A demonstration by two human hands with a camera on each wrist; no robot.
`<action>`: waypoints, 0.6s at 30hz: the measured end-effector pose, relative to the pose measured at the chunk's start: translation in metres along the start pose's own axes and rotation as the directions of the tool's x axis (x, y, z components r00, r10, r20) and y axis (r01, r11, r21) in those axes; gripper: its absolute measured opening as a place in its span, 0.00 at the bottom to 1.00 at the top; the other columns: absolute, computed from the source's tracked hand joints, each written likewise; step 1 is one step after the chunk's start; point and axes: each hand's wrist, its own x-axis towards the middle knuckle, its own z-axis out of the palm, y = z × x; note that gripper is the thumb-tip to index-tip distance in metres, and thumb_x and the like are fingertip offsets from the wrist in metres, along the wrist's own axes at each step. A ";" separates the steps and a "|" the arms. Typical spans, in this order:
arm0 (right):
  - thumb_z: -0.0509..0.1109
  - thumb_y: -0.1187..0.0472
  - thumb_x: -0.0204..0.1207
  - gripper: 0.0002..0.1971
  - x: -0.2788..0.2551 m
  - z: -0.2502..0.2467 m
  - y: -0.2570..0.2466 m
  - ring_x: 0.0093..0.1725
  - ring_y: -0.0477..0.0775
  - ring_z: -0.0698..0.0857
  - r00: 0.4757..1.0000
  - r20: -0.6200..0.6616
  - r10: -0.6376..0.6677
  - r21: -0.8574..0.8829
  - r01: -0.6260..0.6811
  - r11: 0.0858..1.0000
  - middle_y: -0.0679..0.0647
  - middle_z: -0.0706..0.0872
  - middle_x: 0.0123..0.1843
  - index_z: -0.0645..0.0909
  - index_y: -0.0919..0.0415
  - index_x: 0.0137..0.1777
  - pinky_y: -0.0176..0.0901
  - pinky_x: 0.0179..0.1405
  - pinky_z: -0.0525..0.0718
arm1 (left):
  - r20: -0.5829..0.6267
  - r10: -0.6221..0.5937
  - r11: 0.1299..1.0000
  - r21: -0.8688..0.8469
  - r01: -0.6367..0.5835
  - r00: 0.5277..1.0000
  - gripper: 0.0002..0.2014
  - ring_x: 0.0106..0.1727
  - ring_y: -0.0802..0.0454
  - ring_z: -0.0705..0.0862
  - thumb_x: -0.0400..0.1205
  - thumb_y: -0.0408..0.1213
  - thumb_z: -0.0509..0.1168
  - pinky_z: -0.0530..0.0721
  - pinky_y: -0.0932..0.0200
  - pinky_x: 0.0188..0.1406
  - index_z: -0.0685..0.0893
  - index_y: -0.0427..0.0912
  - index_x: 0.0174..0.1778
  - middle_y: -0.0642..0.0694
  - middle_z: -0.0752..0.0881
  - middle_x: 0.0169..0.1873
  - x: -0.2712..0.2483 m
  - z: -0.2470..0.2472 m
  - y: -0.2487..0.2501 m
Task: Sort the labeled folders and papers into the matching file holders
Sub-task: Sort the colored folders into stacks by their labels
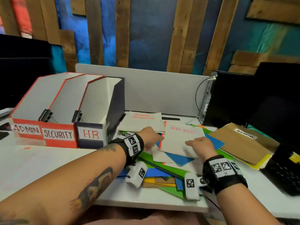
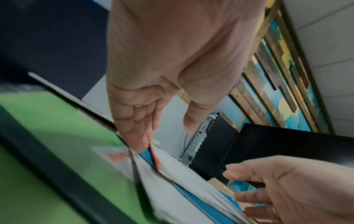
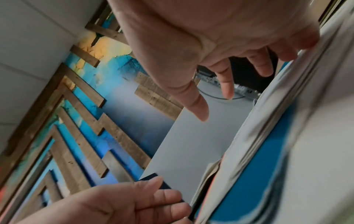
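- Head view: we see three file holders in a row near the desk's (image 1: 40,161) left rear edge — ADMIN holder (image 1: 26,129), SECURITY holder (image 1: 58,134) and HR holder (image 1: 90,133), touching side by side.
- A heap of folders and papers lies at the desk's middle, toward the front edge; on top sits the white HR paper (image 1: 180,138), with a Human Resources paper (image 1: 143,120) just behind it.
- Our left hand (image 1: 150,134) reaches to the HR paper's red left edge; in the left wrist view its fingertips (image 2: 138,144) touch that edge, fingers nearly straight, thumb apart — nothing gripped.
- Our right hand (image 1: 201,146) rests over the paper's right side, fingers loosely spread, holding nothing.
- A brown ADMIN folder (image 1: 240,143) lies toward the right edge, beside a black computer (image 1: 243,101).
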 end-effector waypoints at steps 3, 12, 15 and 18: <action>0.82 0.52 0.72 0.36 0.000 -0.019 0.013 0.74 0.66 0.79 0.999 0.017 0.046 -0.030 -0.045 0.999 0.62 0.78 0.77 0.74 0.67 0.77 0.61 0.73 0.79 | 0.007 -0.046 0.999 -0.026 0.047 0.999 0.17 0.31 0.52 0.80 0.83 0.48 0.70 0.77 0.63 0.26 0.84 0.36 0.56 0.45 0.84 0.36 0.008 0.022 0.010; 0.81 0.62 0.72 0.12 0.017 -0.053 0.025 0.53 0.61 0.83 0.995 -0.063 0.081 0.051 -0.078 0.996 0.57 0.82 0.47 0.78 0.61 0.43 0.50 0.55 0.82 | 0.054 -0.031 0.959 -0.281 0.045 0.998 0.14 0.28 0.53 0.81 0.83 0.44 0.73 0.72 0.66 0.18 0.83 0.36 0.55 0.43 0.84 0.38 0.020 0.052 0.020; 0.80 0.70 0.69 0.16 0.020 -0.058 0.020 0.57 0.63 0.86 0.987 -0.141 0.076 0.201 -0.047 0.979 0.62 0.86 0.54 0.73 0.60 0.40 0.61 0.66 0.85 | 0.095 0.012 0.860 -0.509 0.038 0.995 0.10 0.29 0.54 0.82 0.84 0.40 0.72 0.77 0.66 0.18 0.82 0.37 0.51 0.43 0.85 0.38 0.024 0.053 0.023; 0.79 0.70 0.69 0.20 0.021 -0.062 0.012 0.57 0.60 0.81 0.965 -0.261 -0.002 0.178 0.051 0.983 0.61 0.81 0.55 0.69 0.61 0.49 0.58 0.67 0.83 | 0.120 0.112 0.796 -0.605 -0.017 0.987 0.09 0.42 0.53 0.87 0.86 0.39 0.69 0.84 0.66 0.27 0.83 0.41 0.60 0.45 0.89 0.48 0.026 0.044 0.025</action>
